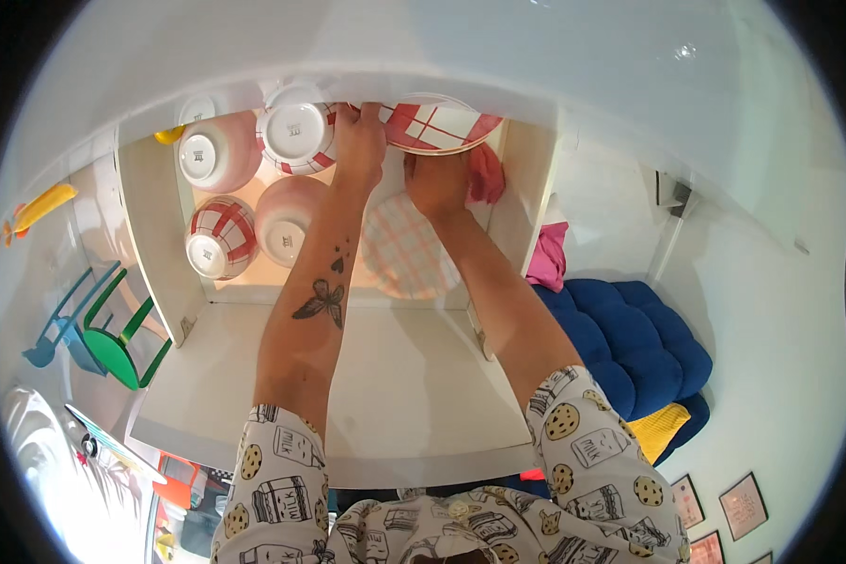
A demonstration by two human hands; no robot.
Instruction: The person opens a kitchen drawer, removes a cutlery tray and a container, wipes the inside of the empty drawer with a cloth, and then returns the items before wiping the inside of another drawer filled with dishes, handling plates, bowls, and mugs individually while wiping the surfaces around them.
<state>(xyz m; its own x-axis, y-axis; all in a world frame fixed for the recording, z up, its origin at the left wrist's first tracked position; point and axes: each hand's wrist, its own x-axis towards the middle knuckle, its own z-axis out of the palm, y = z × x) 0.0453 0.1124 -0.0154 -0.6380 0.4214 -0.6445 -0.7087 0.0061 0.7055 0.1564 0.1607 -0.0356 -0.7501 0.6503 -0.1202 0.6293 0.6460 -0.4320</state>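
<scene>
A white plate with red checks (433, 128) is tilted at the far side of an open white cabinet compartment. My right hand (438, 185) grips its near edge from below, fingers partly hidden behind it. My left hand (362, 141) is at the plate's left edge with fingers closed on it; the fingertips are partly covered. Left of that hand, a red-and-white bowl (296, 132) stands upside down. Between my forearms lies a round piece with pale orange checks (405, 247); its material is unclear. Pink cloth (486, 174) is beside my right hand.
Upturned pink bowls (234, 151) (289, 211) and another red-checked bowl (224, 229) fill the left side. The compartment has side walls (156, 233) and a lowered white door panel (423, 395). A green chair (116, 352) is at left, a blue tufted cushion (627, 338) at right.
</scene>
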